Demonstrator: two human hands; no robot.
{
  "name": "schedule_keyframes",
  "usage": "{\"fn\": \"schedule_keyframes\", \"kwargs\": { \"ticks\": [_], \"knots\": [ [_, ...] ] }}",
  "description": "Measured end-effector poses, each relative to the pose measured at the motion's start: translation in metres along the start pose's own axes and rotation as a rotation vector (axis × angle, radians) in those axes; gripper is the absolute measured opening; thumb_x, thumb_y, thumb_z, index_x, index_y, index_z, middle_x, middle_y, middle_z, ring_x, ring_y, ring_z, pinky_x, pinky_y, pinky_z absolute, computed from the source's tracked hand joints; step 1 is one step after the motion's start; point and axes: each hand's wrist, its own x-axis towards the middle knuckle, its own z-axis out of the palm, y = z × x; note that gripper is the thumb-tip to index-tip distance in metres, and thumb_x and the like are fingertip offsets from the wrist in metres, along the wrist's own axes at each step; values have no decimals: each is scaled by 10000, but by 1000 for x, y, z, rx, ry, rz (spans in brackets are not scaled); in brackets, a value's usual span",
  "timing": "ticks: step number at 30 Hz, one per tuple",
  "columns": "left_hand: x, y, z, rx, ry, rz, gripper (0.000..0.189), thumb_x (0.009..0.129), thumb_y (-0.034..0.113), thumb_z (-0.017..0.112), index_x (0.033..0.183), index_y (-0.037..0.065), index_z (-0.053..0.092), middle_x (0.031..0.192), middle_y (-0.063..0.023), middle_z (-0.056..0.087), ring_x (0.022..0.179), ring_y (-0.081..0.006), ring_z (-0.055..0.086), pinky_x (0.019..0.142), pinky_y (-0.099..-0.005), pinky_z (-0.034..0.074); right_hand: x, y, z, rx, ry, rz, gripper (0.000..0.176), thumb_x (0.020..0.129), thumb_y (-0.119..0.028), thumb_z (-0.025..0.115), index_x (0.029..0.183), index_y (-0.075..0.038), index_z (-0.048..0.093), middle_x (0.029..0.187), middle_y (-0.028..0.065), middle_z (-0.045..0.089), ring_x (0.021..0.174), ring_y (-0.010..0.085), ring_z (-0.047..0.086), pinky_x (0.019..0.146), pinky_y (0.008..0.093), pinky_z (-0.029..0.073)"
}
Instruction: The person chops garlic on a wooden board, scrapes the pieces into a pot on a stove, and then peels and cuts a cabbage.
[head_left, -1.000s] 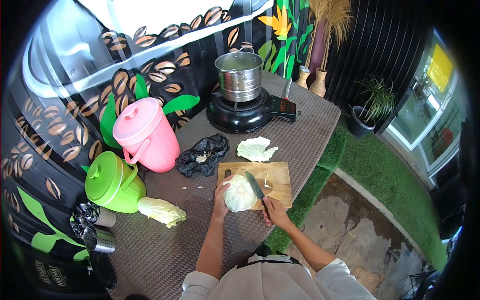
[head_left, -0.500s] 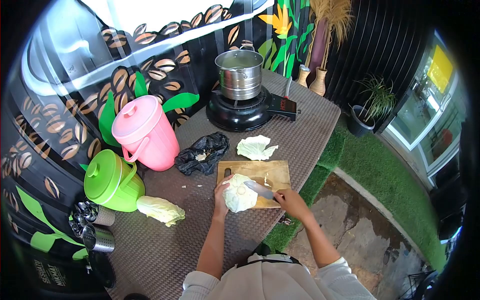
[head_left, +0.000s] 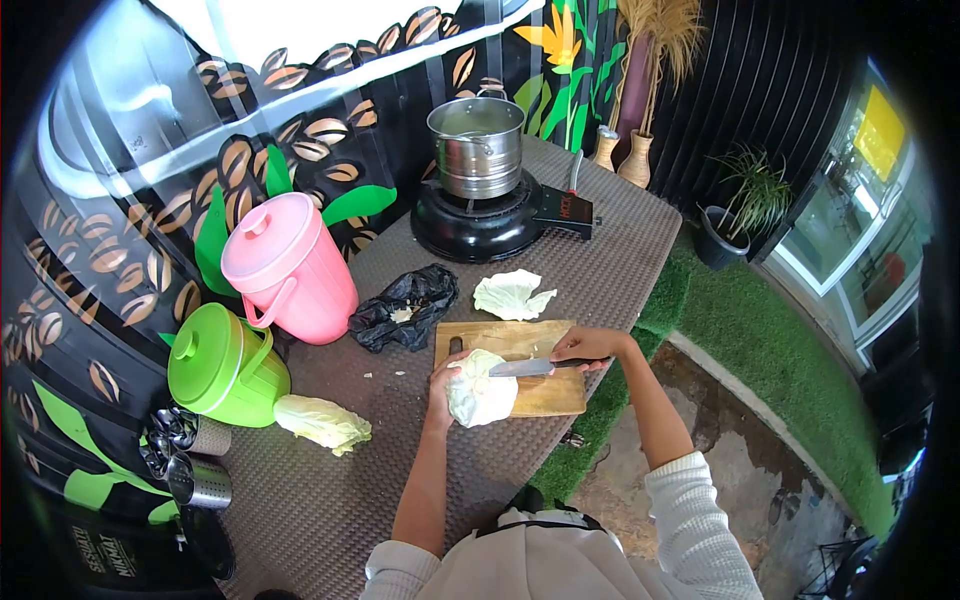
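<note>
Left hand is clamped on the cabbage, fingers wrapped round its left side and pinning it to the near-left corner of the board. The head hangs slightly over the board's front edge. Right hand comes in from the right, fingers closed tight round the handle of the knife. The blade lies almost level, pointing left, with its tip resting on top of the cabbage, just beside the left thumb.

The board sits near the right edge of the desk. Just beyond it lies a loose leaf, and to the left of that a crumpled black bag. Another chunk of cabbage lies well to the left, at the foot of the green bucket, with the pink bucket behind it. At the far end a steel pot stands on the stove.
</note>
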Motion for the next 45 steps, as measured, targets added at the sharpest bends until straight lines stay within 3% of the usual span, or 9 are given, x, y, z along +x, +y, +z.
{"fn": "schedule_keyframes", "kwargs": {
  "ticks": [6, 14, 20, 22, 23, 25, 28, 35, 45],
  "knots": [
    [1, -3, -2, -7, 58, 10, 481, 803, 166, 533, 1215, -75, 586, 1160, -180, 639, 1052, -265, 629, 941, -347, 499, 17, 37, 16, 285, -84, -21, 311, 1022, -333, 494, 1153, -138, 698, 529, -78, 406, 378, 22, 310, 340, 214, 245],
    [4, -8, -9, 29, 45, -16, 536, 817, 207, 514, 1282, -59, 521, 1233, -194, 597, 1137, -299, 585, 1016, -376, 451, 16, 46, 41, 355, -8, -154, 364, 1034, -343, 466, 1052, -64, 700, 534, -56, 427, 380, 29, 326, 343, 221, 262],
    [4, -9, -9, 29, 74, -4, 525, 817, 199, 515, 1275, -60, 532, 1223, -197, 604, 1131, -299, 590, 1014, -377, 454, 4, 24, 65, 38, 335, -145, 356, 1012, -352, 506, 948, -55, 691, 552, 17, 489, 426, 74, 419, 402, 269, 356],
    [2, -7, -5, 29, 76, -4, 522, 816, 196, 515, 1271, -60, 536, 1217, -195, 608, 1122, -298, 594, 1009, -375, 456, 21, 36, 73, -206, 535, -455, 323, 997, -310, 525, 950, -28, 676, 624, 109, 574, 533, 190, 549, 530, 338, 446],
    [2, -6, -4, 31, 79, -1, 519, 816, 194, 516, 1267, -60, 539, 1210, -193, 612, 1114, -298, 597, 1004, -374, 459, 25, 38, 79, -208, 536, -456, 323, 997, -310, 525, 950, -28, 676, 624, 109, 574, 533, 190, 549, 530, 338, 446],
    [3, -8, -5, 37, 86, 19, 516, 813, 192, 520, 1262, -61, 544, 1208, -189, 614, 1105, -296, 601, 998, -372, 462, 30, 31, 93, -247, 656, -375, 337, 976, -323, 534, 1005, -15, 667, 809, 230, 656, 762, 382, 635, 707, 450, 488],
    [2, -8, -7, 46, 105, 31, 512, 808, 188, 525, 1253, -63, 551, 1200, -182, 618, 1089, -293, 606, 987, -369, 466, 35, 14, 120, -212, 800, -299, 352, 979, -334, 523, 975, -8, 656, 834, 245, 658, 834, 433, 628, 736, 499, 481],
    [4, -13, -9, -34, 190, 67, 436, 790, 122, 562, 1164, -93, 631, 1134, -156, 661, 1012, -244, 639, 932, -306, 479, 48, 14, 155, -255, 999, -267, 288, 990, -292, 528, 941, -9, 561, 642, 216, 590, 626, 422, 604, 551, 497, 441],
    [4, -17, -10, -41, 177, 97, 486, 801, 159, 499, 1191, -116, 588, 1163, -204, 638, 1061, -295, 627, 972, -358, 478, 57, 3, 162, -118, 965, -261, 283, 1005, -290, 489, 971, -14, 539, 714, 264, 609, 719, 476, 599, 619, 536, 449]
  ]
}}
